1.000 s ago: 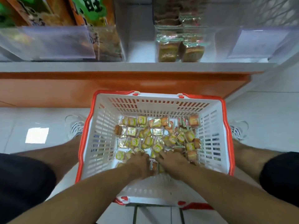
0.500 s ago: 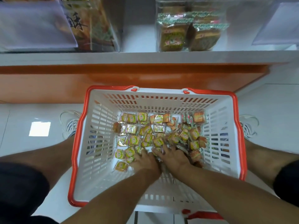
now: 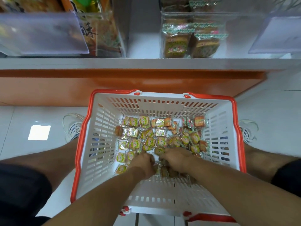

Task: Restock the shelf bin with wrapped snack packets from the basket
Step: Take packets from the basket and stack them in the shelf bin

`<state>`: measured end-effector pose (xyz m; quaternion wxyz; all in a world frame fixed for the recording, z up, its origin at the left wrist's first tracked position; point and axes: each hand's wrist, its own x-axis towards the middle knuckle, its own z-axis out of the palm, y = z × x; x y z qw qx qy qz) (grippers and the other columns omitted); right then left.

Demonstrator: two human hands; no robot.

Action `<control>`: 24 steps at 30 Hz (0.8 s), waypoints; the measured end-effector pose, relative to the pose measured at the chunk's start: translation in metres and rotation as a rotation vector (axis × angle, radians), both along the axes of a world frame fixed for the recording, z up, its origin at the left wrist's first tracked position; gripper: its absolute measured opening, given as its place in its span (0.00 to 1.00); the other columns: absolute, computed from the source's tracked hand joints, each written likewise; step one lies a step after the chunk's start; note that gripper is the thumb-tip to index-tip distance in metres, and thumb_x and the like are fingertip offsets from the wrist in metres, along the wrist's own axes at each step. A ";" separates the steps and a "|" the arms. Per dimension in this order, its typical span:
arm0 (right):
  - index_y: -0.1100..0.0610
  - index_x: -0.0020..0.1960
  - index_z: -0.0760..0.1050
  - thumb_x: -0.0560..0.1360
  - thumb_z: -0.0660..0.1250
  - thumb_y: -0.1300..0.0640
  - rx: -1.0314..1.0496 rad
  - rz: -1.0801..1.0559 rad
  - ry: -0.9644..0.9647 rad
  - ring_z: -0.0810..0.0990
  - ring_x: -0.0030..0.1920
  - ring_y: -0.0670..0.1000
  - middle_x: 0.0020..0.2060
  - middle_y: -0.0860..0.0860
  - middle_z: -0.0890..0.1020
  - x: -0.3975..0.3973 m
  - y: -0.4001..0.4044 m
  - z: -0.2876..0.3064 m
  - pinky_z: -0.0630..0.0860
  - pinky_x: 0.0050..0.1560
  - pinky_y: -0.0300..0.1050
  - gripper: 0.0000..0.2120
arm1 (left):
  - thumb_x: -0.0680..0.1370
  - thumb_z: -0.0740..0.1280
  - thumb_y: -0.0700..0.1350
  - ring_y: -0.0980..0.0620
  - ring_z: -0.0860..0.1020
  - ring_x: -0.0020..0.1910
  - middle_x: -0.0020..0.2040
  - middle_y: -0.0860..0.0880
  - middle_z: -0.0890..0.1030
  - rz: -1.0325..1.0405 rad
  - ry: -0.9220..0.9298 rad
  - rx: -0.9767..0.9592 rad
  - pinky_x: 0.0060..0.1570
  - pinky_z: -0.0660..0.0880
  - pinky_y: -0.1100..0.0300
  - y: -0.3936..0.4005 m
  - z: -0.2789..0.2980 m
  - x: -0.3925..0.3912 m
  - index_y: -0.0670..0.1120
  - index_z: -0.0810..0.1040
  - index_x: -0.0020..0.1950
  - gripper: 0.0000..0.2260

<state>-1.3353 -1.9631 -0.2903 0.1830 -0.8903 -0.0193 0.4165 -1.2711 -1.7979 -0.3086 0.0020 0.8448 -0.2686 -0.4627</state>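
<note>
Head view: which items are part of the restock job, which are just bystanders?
Job items:
- basket
- snack packets
- left hand, right hand, both curled into the packets
- clear shelf bin holding similar packets

Bystanders:
- big snack bags on the shelf's left
- shelf label flaps
- shoes

At six o'clock we see glossy white floor tiles with a bright square light reflection at nine o'clock. At twelve o'clock a white shelf board runs above an orange base panel.
</note>
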 end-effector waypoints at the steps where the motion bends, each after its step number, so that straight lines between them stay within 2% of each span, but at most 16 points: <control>1: 0.46 0.68 0.73 0.79 0.66 0.57 0.014 -0.048 -0.004 0.77 0.60 0.59 0.60 0.54 0.77 0.001 -0.001 0.000 0.76 0.56 0.51 0.19 | 0.75 0.71 0.51 0.49 0.80 0.56 0.54 0.50 0.82 0.051 0.005 -0.025 0.66 0.74 0.54 -0.001 0.002 0.001 0.52 0.85 0.52 0.09; 3: 0.46 0.71 0.71 0.77 0.66 0.58 0.040 -0.140 -0.004 0.76 0.61 0.57 0.61 0.54 0.76 0.003 -0.003 0.002 0.75 0.57 0.51 0.23 | 0.73 0.73 0.48 0.50 0.83 0.49 0.51 0.50 0.85 0.203 0.072 -0.045 0.54 0.80 0.57 -0.001 0.002 0.005 0.50 0.86 0.50 0.07; 5: 0.48 0.70 0.72 0.75 0.67 0.59 0.093 -0.266 0.006 0.76 0.62 0.56 0.63 0.53 0.75 0.003 -0.005 0.005 0.74 0.58 0.49 0.24 | 0.74 0.73 0.46 0.49 0.84 0.48 0.50 0.49 0.86 0.228 0.152 -0.019 0.49 0.82 0.58 -0.003 0.004 0.006 0.48 0.85 0.52 0.07; 7: 0.47 0.68 0.73 0.73 0.70 0.60 0.148 -0.370 0.011 0.77 0.62 0.53 0.64 0.51 0.74 0.001 -0.006 0.007 0.76 0.58 0.49 0.24 | 0.78 0.68 0.48 0.49 0.82 0.49 0.54 0.48 0.85 0.102 0.186 0.008 0.50 0.81 0.57 -0.004 0.002 0.002 0.48 0.84 0.56 0.10; 9: 0.46 0.65 0.75 0.72 0.73 0.59 0.192 -0.434 0.001 0.78 0.62 0.49 0.64 0.48 0.74 -0.003 -0.006 0.009 0.77 0.58 0.48 0.23 | 0.80 0.64 0.50 0.50 0.79 0.46 0.54 0.48 0.84 0.028 0.149 0.018 0.45 0.77 0.59 -0.007 0.001 -0.007 0.49 0.83 0.57 0.11; 12: 0.47 0.63 0.76 0.71 0.75 0.60 0.246 -0.482 -0.017 0.79 0.59 0.46 0.63 0.47 0.76 -0.002 -0.009 0.015 0.77 0.55 0.43 0.22 | 0.80 0.64 0.48 0.48 0.83 0.50 0.54 0.46 0.85 0.051 0.123 0.022 0.49 0.80 0.56 -0.013 0.001 -0.010 0.46 0.84 0.57 0.12; 15: 0.50 0.62 0.77 0.71 0.75 0.62 0.238 -0.475 -0.021 0.80 0.59 0.48 0.56 0.42 0.79 0.004 -0.017 0.029 0.76 0.51 0.40 0.21 | 0.79 0.66 0.46 0.46 0.83 0.52 0.56 0.44 0.84 0.159 0.247 0.007 0.51 0.80 0.56 -0.018 0.013 0.003 0.43 0.83 0.61 0.13; 17: 0.51 0.61 0.78 0.71 0.76 0.61 0.272 -0.504 -0.013 0.80 0.60 0.47 0.56 0.40 0.82 0.013 -0.026 0.048 0.77 0.54 0.41 0.20 | 0.80 0.64 0.42 0.46 0.81 0.44 0.52 0.43 0.82 0.341 0.421 -0.022 0.45 0.79 0.56 -0.020 0.034 0.020 0.41 0.81 0.62 0.12; 19: 0.47 0.59 0.78 0.71 0.78 0.56 0.371 -0.569 -0.005 0.79 0.61 0.46 0.60 0.42 0.81 0.028 -0.034 0.080 0.76 0.62 0.45 0.19 | 0.81 0.63 0.42 0.45 0.75 0.40 0.48 0.43 0.78 0.508 0.577 -0.124 0.40 0.73 0.55 -0.022 0.067 0.043 0.41 0.80 0.58 0.09; 20: 0.44 0.58 0.78 0.70 0.79 0.51 0.428 -0.611 -0.007 0.79 0.60 0.44 0.59 0.41 0.81 0.035 -0.038 0.101 0.75 0.62 0.43 0.18 | 0.81 0.62 0.42 0.46 0.74 0.39 0.45 0.43 0.78 0.569 0.639 -0.192 0.38 0.70 0.55 -0.024 0.085 0.055 0.42 0.79 0.55 0.08; 22: 0.41 0.53 0.76 0.70 0.79 0.46 0.530 -0.708 -0.045 0.78 0.53 0.37 0.51 0.33 0.80 0.048 -0.043 0.148 0.74 0.53 0.31 0.16 | 0.82 0.62 0.44 0.49 0.74 0.35 0.40 0.46 0.79 0.637 0.726 -0.312 0.34 0.68 0.57 -0.031 0.127 0.078 0.43 0.78 0.53 0.07; 23: 0.42 0.52 0.76 0.71 0.78 0.46 0.576 -0.758 -0.089 0.78 0.51 0.34 0.49 0.32 0.81 0.053 -0.045 0.171 0.73 0.49 0.27 0.14 | 0.82 0.62 0.45 0.49 0.77 0.35 0.40 0.46 0.81 0.660 0.760 -0.370 0.34 0.71 0.58 -0.036 0.149 0.086 0.43 0.78 0.55 0.08; 24: 0.43 0.54 0.77 0.72 0.77 0.47 0.621 -0.808 -0.146 0.79 0.53 0.35 0.50 0.35 0.82 0.055 -0.046 0.192 0.73 0.50 0.26 0.14 | 0.81 0.64 0.46 0.49 0.80 0.36 0.42 0.46 0.83 0.682 0.790 -0.431 0.35 0.74 0.58 -0.040 0.170 0.092 0.43 0.79 0.56 0.10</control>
